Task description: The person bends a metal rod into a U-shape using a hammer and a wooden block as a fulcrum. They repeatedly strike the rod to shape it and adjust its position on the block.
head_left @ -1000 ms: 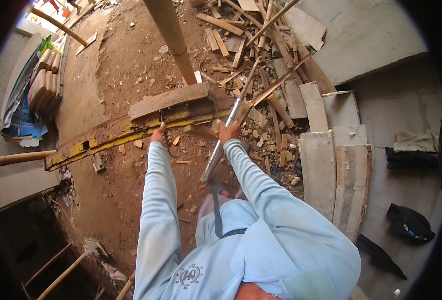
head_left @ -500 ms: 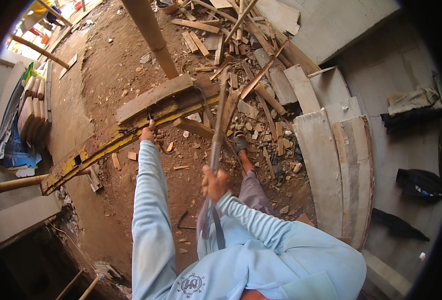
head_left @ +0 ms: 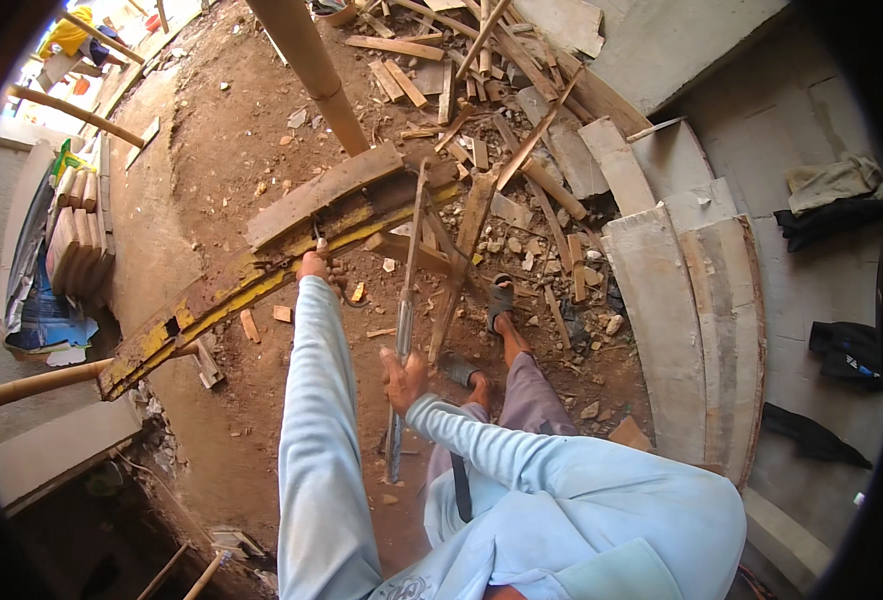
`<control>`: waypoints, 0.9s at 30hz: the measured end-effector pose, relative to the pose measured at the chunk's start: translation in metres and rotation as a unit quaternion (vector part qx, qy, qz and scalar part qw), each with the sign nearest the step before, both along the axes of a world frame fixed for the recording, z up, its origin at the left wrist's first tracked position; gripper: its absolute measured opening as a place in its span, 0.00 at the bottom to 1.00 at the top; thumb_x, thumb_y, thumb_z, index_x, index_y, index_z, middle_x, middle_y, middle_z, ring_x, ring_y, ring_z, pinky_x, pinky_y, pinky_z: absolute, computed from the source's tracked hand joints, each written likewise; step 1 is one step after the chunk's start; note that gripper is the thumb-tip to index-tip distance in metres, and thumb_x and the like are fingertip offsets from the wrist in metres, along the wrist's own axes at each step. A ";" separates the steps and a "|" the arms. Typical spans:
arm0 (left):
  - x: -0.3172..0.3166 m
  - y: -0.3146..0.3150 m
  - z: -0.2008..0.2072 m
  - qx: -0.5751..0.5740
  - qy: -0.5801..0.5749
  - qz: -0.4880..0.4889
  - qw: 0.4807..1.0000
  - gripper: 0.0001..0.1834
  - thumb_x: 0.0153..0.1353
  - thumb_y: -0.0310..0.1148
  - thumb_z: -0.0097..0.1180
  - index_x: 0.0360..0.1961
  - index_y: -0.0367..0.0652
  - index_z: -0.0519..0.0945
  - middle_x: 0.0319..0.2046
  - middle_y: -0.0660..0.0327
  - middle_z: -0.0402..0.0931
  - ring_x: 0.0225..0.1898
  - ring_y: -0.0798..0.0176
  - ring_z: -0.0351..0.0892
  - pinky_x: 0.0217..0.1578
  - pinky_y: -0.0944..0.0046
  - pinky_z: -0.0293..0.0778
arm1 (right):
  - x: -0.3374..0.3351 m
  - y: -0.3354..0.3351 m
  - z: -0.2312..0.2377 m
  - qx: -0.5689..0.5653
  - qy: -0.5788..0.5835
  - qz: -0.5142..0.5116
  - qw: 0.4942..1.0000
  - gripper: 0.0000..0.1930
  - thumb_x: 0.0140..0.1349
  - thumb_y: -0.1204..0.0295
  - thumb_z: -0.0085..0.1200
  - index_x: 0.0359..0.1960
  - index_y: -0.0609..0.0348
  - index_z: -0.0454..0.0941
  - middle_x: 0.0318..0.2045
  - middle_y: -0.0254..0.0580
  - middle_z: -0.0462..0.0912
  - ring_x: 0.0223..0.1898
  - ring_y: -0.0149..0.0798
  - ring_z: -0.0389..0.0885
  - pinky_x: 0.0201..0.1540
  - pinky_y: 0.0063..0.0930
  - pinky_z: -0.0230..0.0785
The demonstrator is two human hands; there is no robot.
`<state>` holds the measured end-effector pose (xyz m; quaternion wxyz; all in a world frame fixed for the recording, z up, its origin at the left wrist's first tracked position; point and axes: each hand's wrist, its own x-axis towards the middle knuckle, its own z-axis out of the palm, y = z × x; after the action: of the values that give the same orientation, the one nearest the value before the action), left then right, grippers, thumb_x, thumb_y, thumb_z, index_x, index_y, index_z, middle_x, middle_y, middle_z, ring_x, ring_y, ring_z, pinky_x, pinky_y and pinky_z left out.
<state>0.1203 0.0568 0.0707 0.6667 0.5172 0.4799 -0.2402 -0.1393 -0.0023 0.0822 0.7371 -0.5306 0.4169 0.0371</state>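
The board [head_left: 327, 197] lies on the yellow beam [head_left: 242, 280], what remains unclear; left hand [head_left: 316, 265] grips a thin rod [head_left: 321, 243], right hand [head_left: 405, 381] a metal bar [head_left: 406, 318]

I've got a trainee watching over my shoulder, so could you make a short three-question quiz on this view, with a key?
1. True or false: the left hand is the one gripping the long metal bar.
2. Which paint colour shows on the rusty metal beam? A) blue B) yellow C) green
3. Is the thick bamboo pole at the top of the view on the near or the far side of that beam?

Key:
1. False; the right hand grips the long metal bar, while the left hand is at the beam's near edge.
2. B.
3. The far side.
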 end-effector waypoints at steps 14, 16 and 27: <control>0.003 -0.008 0.000 0.028 -0.016 -0.025 0.999 0.22 0.64 0.50 0.58 0.29 0.41 0.68 0.18 0.61 0.64 0.14 0.66 0.58 0.13 0.68 0.55 | 0.065 0.059 -0.002 0.067 0.081 -0.023 0.994 0.26 0.62 0.58 0.57 0.51 0.68 0.70 0.42 0.59 0.82 0.43 0.54 0.82 0.48 0.40 0.72; -0.003 -0.002 0.004 0.047 -0.023 -0.031 0.998 0.22 0.64 0.49 0.58 0.28 0.42 0.68 0.18 0.62 0.65 0.14 0.66 0.58 0.13 0.68 0.55 | 0.066 0.060 0.006 0.092 0.056 -0.028 0.994 0.24 0.63 0.59 0.57 0.50 0.69 0.70 0.41 0.57 0.82 0.42 0.51 0.82 0.47 0.39 0.72; 0.015 -0.002 -0.018 0.053 -0.031 -0.103 0.993 0.19 0.64 0.45 0.59 0.40 0.38 0.72 0.24 0.56 0.72 0.21 0.57 0.73 0.21 0.56 0.70 | 0.084 0.076 0.020 0.168 -0.108 -0.127 0.972 0.14 0.65 0.66 0.53 0.43 0.65 0.73 0.35 0.46 0.80 0.37 0.40 0.77 0.42 0.36 0.70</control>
<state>0.1355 0.0550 0.0527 0.6246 0.6056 0.4153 -0.2658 -0.0555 0.0734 0.1019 0.8549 -0.3427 0.3870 -0.0450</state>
